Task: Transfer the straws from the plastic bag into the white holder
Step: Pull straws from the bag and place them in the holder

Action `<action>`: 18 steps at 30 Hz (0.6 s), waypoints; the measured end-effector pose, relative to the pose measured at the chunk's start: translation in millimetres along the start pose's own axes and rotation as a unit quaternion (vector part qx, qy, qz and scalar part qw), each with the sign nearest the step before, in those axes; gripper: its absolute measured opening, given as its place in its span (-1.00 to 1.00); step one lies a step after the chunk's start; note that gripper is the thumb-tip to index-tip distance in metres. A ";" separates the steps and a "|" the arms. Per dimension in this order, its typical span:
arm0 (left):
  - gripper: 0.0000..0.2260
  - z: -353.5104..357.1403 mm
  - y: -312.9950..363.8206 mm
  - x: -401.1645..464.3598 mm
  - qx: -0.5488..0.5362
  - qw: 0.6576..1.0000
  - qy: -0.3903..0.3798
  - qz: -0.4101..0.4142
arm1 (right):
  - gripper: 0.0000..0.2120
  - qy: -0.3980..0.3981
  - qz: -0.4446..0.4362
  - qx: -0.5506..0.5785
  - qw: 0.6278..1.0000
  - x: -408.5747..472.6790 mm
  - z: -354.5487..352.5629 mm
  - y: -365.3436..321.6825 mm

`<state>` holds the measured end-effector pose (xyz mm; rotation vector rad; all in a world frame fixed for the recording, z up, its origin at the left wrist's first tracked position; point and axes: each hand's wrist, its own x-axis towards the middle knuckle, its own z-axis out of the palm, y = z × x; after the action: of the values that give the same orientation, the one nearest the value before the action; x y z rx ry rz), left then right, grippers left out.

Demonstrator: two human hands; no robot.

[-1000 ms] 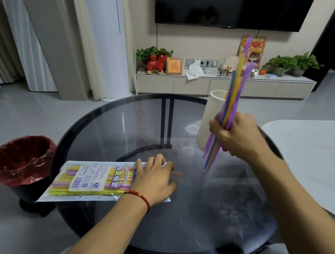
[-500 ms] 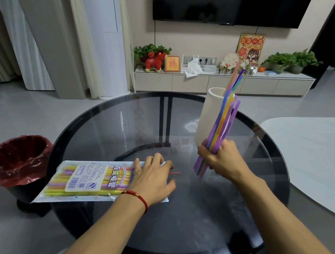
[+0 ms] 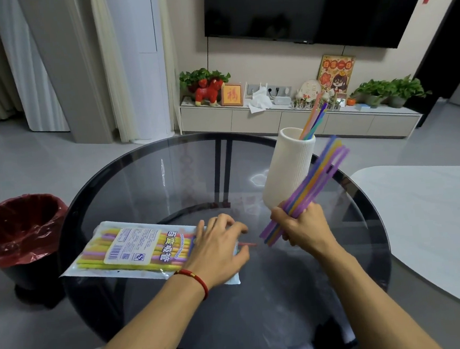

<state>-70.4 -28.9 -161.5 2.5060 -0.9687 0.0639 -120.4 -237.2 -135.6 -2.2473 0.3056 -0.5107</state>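
A round dark glass table (image 3: 147,186) is filling the centre. At nine o'clock a bin lined with red plastic (image 3: 21,229) is sitting on the floor. At three o'clock a white tabletop (image 3: 430,213) is showing. At twelve o'clock a black television (image 3: 306,5) is hanging above a low cabinet (image 3: 260,119) carrying potted plants (image 3: 390,91) and a red horse figure (image 3: 210,92).

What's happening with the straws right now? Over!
Right hand grips straw bundle beside white holder. Left hand flat on plastic bag. Path clear.

Right hand (image 3: 303,225) grips straw bundle (image 3: 311,188) beside white holder (image 3: 288,174) (some straws inside); left hand (image 3: 218,248) flat on bag (image 3: 131,249).
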 end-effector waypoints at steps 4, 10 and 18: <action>-0.75 -0.8 1.2 1.2 -0.063 0.995 0.078 0.017 | -0.79 0.128 0.046 0.184 0.973 1.5 -20.2 -3.3; -0.74 -1.1 1.9 1.9 -0.070 0.993 0.095 0.022 | -0.81 0.296 0.096 0.405 0.860 52.4 -82.5 -29.9; -0.76 -0.9 0.3 2.3 -0.060 0.994 0.090 0.016 | -0.83 0.305 0.058 0.206 0.928 103.5 -100.2 -65.3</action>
<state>-68.8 -30.1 -160.0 2.3293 -0.9109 0.2317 -70.2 -298.9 1.1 -1.6079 0.5818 -1.0983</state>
